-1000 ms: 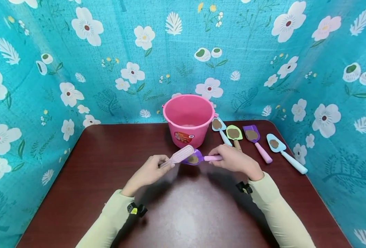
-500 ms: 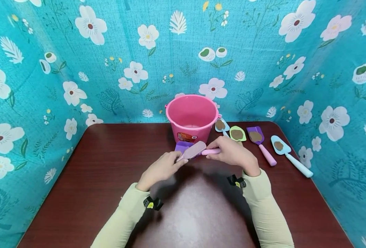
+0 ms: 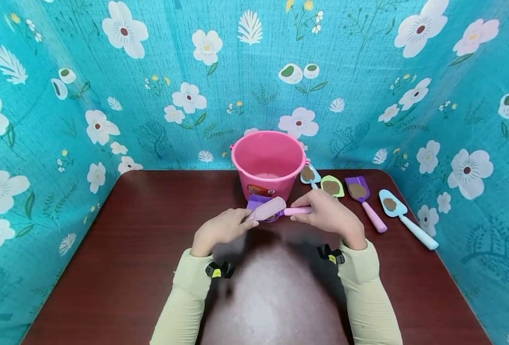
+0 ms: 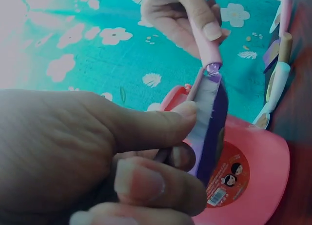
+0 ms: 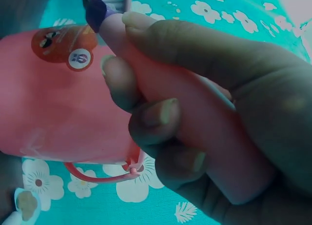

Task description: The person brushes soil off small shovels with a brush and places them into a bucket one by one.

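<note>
In the head view my left hand (image 3: 221,229) pinches the handle of a pale pink brush (image 3: 269,209). My right hand (image 3: 329,215) grips the pink handle of a small purple toy shovel (image 3: 254,201), just in front of the bucket. The brush lies across the shovel's blade and hides much of it. Pale bristles (image 4: 202,117) meet the purple blade (image 4: 217,125) in the left wrist view. Curled fingers wrap the pink shovel handle (image 5: 195,117) in the right wrist view. Brown patches show on the blade where the brush leaves it visible.
A pink bucket (image 3: 289,184) stands behind the hands. To its right lie a light blue shovel (image 3: 322,181), a green one (image 3: 341,187), a purple one (image 3: 350,181) and a larger light blue one (image 3: 402,209), all with brown patches. Floral cloth (image 3: 164,86) borders the brown table (image 3: 129,249).
My left hand has moved right, bringing the brush over the shovel's blade. The shovel has turned so that its blade shows at the brush's upper left.
</note>
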`<action>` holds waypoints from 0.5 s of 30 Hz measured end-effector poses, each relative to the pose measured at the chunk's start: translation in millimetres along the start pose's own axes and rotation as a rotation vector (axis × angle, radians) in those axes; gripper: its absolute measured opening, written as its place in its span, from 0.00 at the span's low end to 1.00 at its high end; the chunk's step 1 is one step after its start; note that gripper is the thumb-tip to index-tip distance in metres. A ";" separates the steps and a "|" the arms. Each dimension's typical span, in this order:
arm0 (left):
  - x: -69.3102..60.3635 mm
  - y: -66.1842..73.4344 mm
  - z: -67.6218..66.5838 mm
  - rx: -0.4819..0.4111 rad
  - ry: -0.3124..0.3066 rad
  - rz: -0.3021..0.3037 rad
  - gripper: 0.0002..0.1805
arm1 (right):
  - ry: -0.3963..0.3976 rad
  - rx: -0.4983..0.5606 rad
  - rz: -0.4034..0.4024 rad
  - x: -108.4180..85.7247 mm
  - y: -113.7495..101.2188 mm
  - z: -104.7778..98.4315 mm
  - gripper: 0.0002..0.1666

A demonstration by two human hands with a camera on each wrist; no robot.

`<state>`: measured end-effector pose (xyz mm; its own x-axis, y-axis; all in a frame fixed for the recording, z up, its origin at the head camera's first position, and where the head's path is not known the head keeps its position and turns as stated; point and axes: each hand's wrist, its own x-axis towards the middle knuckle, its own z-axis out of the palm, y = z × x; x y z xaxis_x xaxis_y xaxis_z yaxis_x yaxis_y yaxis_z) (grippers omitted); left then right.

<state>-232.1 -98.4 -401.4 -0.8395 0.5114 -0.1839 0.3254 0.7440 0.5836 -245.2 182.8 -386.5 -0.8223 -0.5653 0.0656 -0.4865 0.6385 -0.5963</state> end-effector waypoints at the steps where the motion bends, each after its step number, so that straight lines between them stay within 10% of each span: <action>1: 0.4 -0.6 0.7 0.000 -0.008 -0.003 0.11 | -0.001 0.002 0.010 -1.3 -0.1 -0.3 0.09; 15: 3.7 -20.5 3.1 -0.081 -0.066 0.016 0.15 | -0.002 0.036 0.072 -7.5 1.3 -5.9 0.10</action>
<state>-240.5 -110.5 -416.5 -0.8032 0.5519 -0.2243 0.3000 0.7000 0.6481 -241.4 191.0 -383.1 -0.8541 -0.5198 0.0197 -0.4151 0.6583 -0.6279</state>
